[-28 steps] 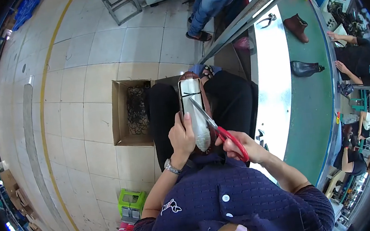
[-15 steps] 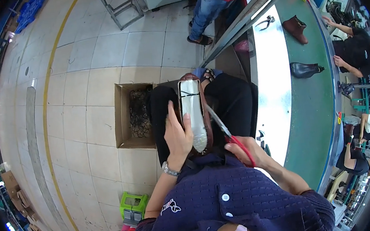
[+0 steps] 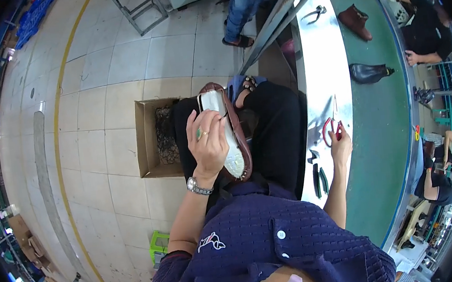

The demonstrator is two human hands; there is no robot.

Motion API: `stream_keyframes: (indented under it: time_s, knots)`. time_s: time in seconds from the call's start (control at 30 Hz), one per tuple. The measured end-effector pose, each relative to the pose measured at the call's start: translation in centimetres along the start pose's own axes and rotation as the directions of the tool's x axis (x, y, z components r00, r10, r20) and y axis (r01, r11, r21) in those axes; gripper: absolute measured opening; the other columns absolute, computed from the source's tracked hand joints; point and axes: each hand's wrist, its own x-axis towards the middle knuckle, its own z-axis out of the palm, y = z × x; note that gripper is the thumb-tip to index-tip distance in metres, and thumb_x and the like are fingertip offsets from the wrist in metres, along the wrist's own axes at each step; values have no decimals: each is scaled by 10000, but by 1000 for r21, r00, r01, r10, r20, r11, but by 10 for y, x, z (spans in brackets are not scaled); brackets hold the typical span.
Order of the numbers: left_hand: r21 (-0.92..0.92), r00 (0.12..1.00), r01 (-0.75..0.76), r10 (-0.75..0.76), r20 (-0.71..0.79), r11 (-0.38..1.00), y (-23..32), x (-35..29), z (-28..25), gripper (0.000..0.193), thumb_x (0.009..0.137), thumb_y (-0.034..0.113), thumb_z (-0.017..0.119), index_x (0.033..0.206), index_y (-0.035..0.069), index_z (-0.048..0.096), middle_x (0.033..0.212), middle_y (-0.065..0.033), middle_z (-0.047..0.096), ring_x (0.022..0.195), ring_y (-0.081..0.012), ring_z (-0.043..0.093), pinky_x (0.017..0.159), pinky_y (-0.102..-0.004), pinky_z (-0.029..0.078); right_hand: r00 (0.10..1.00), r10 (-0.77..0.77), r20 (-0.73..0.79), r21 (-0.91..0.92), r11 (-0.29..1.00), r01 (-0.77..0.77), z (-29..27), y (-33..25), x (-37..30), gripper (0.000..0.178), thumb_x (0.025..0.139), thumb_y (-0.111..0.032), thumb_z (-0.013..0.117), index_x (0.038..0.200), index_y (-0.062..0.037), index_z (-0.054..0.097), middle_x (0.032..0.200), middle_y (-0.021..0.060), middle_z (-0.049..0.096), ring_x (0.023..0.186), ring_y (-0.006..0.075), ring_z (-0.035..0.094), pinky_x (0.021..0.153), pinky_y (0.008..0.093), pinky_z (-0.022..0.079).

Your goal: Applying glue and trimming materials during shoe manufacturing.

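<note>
Grasping right hand (image 3: 340, 145): its fingertips were closed on the red-handled scissors (image 3: 335, 119) at the metal bench strip (image 3: 326, 50).
Left hand (image 3: 208, 144): half curled over the white sole (image 3: 233, 161), fingertips at a black cord (image 3: 225, 115); whether they gripped it could not be told.
Brown shoe (image 3: 241, 138): lay sole-up on the lap (image 3: 279, 130).

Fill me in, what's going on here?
A person has a brown shoe sole-up on their lap. Their left hand is over the pale sole, fingers apparently at a dark strand. Their right hand is at the red handles of scissors over the shiny metal strip on their right. A cardboard box with dark tangled strands inside stands on their left.
</note>
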Motion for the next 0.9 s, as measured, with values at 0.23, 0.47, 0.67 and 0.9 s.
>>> stream_keyframes:
  time_s: [0.23,0.47,0.67,0.9]
  knots:
    - [50,846,455,-414,-337,889,-50,13,-97,196,944,75,558,1043,-76,636,1088,-201,645,966,-298,623,904,-372,480,1000,-28,4,5,1000,28,16,36,18,385,868,-179,638,1210,-5,608,1052,189,661,1000,338,627,900,416,467]
    - [429,861,478,-504,-60,766,-120,-55,-70,445,916,352,617,1146,-28,579,1033,-160,652,881,-289,619,801,-368,481,991,-118,-61,71,990,122,12,31,-2,356,918,-262,607,1222,-78,625,1141,161,627,1012,288,619,871,393,485]
    - [191,712,528,-554,431,828,18,-39,-42,422,902,398,610,707,40,499,605,-158,566,579,-352,589,515,-439,438,998,-53,32,87,995,50,1,56,-51,368,913,-273,619,1203,-46,624,1120,146,636,990,260,618,857,380,486]
    - [-279,662,723,-519,542,631,27,-51,-24,327,974,212,523,729,1,474,590,-181,521,511,-335,547,469,-397,390,952,-86,295,-50,993,105,-2,80,-107,609,813,-378,729,1341,-156,523,1183,161,536,1129,334,537,974,441,431]
